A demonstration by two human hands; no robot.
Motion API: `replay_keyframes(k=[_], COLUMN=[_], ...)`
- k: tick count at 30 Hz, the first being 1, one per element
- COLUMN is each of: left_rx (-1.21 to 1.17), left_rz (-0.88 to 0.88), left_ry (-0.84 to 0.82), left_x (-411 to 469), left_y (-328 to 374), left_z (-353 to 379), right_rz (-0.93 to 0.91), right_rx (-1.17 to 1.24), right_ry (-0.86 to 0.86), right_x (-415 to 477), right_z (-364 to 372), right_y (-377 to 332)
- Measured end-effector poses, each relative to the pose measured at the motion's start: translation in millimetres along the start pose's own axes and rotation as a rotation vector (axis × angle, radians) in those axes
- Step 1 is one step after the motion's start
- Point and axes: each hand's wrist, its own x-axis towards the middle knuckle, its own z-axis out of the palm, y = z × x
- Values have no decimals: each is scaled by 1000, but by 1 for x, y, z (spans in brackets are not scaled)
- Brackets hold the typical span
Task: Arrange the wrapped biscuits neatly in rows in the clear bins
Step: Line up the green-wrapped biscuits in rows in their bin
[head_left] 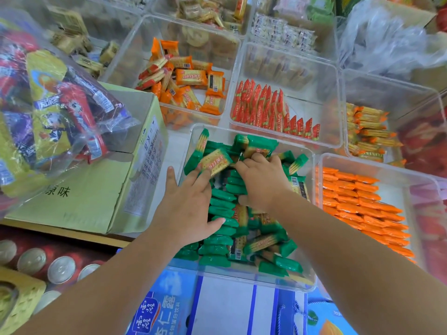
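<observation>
Far left: cardboard box (pixel 84 189) with a bag of snacks (pixel 60 105) on top, cans (pixel 60 269) below it. Not task items.

Left hand (pixel 186 204): fingers straight and spread, holding nothing, palm flat on the started row (pixel 221 204) of green packets (pixel 275 262). Little finger hangs over the left wall of the clear bin (pixel 242 278). The row runs away from the person along the bin's left-middle, each packet on edge with its long axis crosswise.

Key relation: one face-up packet (pixel 215 162) touches the left fingertips at the far end of the row, lying diagonal. It looks like it needs turning crosswise and onto its edge to join.

Right hand (pixel 261 182): fingers curled down into the loose heap at the far end, apparently gripping green packets; fingertips hidden. This hand is nearer the heap.

Room: the bin's right side and near end are jumbled and tight, so there's little free floor. The bin sits on printed cartons, not a bench.

Right: bin of orange packets (pixel 362 204), already rowed. Behind: red packets (pixel 273 112), also rowed.
</observation>
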Motion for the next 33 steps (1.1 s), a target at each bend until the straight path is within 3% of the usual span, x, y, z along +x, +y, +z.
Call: replay_keyframes(k=[10,17,26,31,33], left_rx=[-46,35,72,65,61], left_rz=[38,175,160,156,154], left_ry=[35,-25,-70,-67,-67], left_x=[-1,1,3,3,3], left_y=[1,-2,-1,0,0], left_z=[5,5,7,7,6], right_rz=[-127,-164,-142,-31,-17], right_rx=[24,248,171,508,624], right_ry=[-63,-177,-16,234,234], right_x=[15,19,-4,-48,-69], right_z=[-5,-4,-11,-30,-32], right_y=[-10,-2,14,9,2])
